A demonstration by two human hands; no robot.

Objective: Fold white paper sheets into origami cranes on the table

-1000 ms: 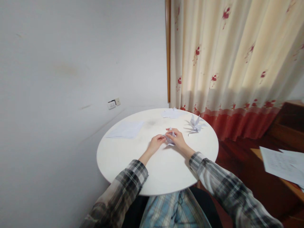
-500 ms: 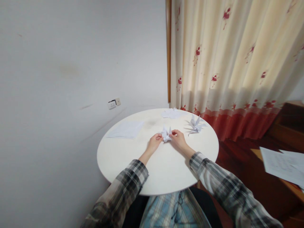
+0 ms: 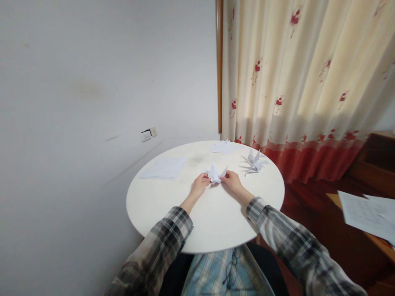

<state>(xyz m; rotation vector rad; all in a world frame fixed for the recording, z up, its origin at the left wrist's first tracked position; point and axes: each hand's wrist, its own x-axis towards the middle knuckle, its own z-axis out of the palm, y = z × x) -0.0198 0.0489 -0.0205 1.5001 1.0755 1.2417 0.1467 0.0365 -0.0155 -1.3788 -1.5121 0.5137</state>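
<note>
A white paper crane (image 3: 215, 174) is between my two hands over the middle of the round white table (image 3: 212, 222). My left hand (image 3: 200, 182) pinches its left side with thumb and fingers. On the other side, my right hand (image 3: 232, 181) grips the right wing near its base. The wings are spread apart and tilt upward and outward. Fingertips cover parts of both sides of the crane. Several folded paper cranes (image 3: 255, 162) stand in a cluster to the right, beyond my right hand.
A stack of white paper sheets (image 3: 163, 168) lies at the table's left. Paper pieces (image 3: 222, 147) lie at the far edge. A wall with a power socket (image 3: 145, 136) borders the left, and a curtain (image 3: 277, 82) hangs behind. Printed sheets (image 3: 364, 213) rest on furniture at right.
The crane's wings have spread wider, the right one now leaning outward to the right. Both hands stay in nearly the same place, still holding it.
</note>
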